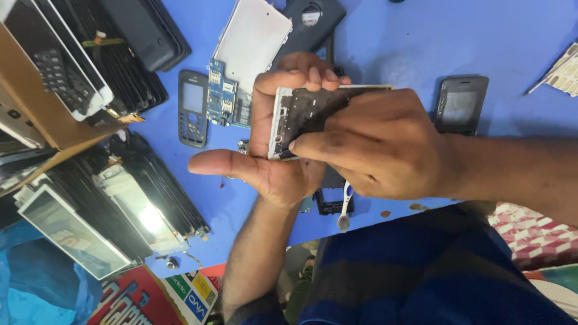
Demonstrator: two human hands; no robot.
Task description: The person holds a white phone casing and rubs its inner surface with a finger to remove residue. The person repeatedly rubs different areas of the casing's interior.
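Observation:
My left hand (274, 159) cradles an opened white phone frame (301, 111) with dark innards, fingers curled over its top edge and thumb stretched out to the left. My right hand (379, 144) lies over the frame's right half, its fingertips pressing on the lower edge of the frame near the left palm. Whether the right hand holds a small tool there, I cannot tell. Both hands hover above a blue table (409, 42).
On the table lie a dark keypad phone (192, 108), a blue circuit board (221, 93), a white back plate (253, 39), a black phone (460, 103), a small brush (345, 207) and a black part (331, 201). Stacks of phone screens (120, 204) and a cardboard box (36, 102) crowd the left side.

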